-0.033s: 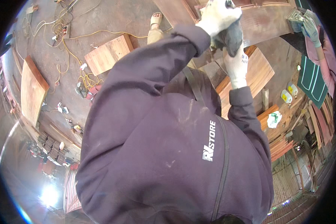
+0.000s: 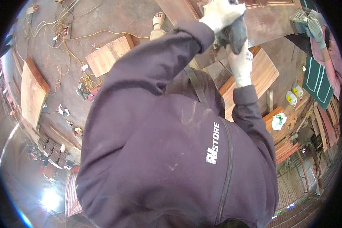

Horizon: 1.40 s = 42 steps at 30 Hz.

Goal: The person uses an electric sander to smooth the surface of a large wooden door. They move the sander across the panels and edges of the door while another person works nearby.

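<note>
Both my hands wear white work gloves and grip a dark grey hand-held power tool (image 2: pixel 235 36) with a rounded body; its exact kind is hard to make out. My left hand (image 2: pixel 221 16) is closed over the tool's top at the upper edge of the head view. Below it, my right hand (image 2: pixel 240 64) wraps round the tool's lower end, fingers partly hidden. The tool is by a large reddish-brown wooden panel (image 2: pixel 269 24); whether it touches the surface is hidden. Under my right forearm lies a wooden board (image 2: pixel 264 72).
At the far right, another person's gloved hand (image 2: pixel 316 31) is on a greyish block-like thing (image 2: pixel 300 22). Yellow cords (image 2: pixel 102 37) trail across the floor at left. Wooden slabs (image 2: pixel 109 55) lie around, with white jugs (image 2: pixel 291 98) and stacked planks (image 2: pixel 287 152) to the right.
Both my hands and the tool have shifted very slightly, upward in the view. The tool stays held in both hands.
</note>
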Available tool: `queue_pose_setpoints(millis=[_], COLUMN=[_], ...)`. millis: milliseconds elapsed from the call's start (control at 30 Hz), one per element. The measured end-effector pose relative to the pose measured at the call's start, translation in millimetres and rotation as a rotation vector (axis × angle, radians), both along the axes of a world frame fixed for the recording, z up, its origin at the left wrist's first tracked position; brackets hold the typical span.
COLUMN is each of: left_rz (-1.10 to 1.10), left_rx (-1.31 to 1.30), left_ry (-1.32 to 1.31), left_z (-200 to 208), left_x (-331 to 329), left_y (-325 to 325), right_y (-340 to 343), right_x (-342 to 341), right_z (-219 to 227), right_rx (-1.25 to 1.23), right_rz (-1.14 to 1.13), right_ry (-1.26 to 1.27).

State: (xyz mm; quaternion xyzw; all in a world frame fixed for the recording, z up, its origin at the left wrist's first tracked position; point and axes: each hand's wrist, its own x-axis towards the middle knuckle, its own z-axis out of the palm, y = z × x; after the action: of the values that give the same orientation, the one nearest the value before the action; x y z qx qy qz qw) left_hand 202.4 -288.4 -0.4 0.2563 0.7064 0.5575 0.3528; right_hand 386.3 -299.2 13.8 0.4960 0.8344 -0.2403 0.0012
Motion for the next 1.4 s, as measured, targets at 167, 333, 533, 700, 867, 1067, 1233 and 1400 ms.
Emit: queue_pose_setpoints(millis=[167,333,533,700,867,1067,1233,1400], left_rz=[-0.023,-0.03,-0.001,-0.2,-0.337,-0.571,-0.571,-0.692], left_rx=[0.017,0.032,0.036,0.003,-0.013,-0.114,-0.065,-0.209], left_ry=[-0.049,-0.056,-0.156,-0.265,-0.171,-0.103,-0.06,-0.248], left_z=[-11.4,-32.2,-23.3,-0.5,-19.2,-4.5,-15.3,-11.3], left_x=[-5.6,45.3,9.5,35.7,84.6,87.4,61.2,55.4], left_y=[13.0,-1.4,66.3,49.1,-21.0,-3.5,52.7,5.0], right_y=[12.1,-4.8,52.9,39.6,-42.9,-73.5,-7.9,-51.4], right_x=[0.3,39.9,-1.8,13.6,71.4,62.7,11.0,3.7], right_z=[-10.6,4.0,-21.3,-69.8,-67.2,-34.8,-7.5,0.2], right_rx=[0.039,-0.02,-0.245,-0.607,-0.551,-0.465,-0.761,-0.746], right_rz=[0.029,-0.017,-0.176,-0.606,-0.611,-0.896,-1.116,-1.173], right_ry=[0.075,-0.056,0.194,0.656,0.193,0.24,0.367,0.196])
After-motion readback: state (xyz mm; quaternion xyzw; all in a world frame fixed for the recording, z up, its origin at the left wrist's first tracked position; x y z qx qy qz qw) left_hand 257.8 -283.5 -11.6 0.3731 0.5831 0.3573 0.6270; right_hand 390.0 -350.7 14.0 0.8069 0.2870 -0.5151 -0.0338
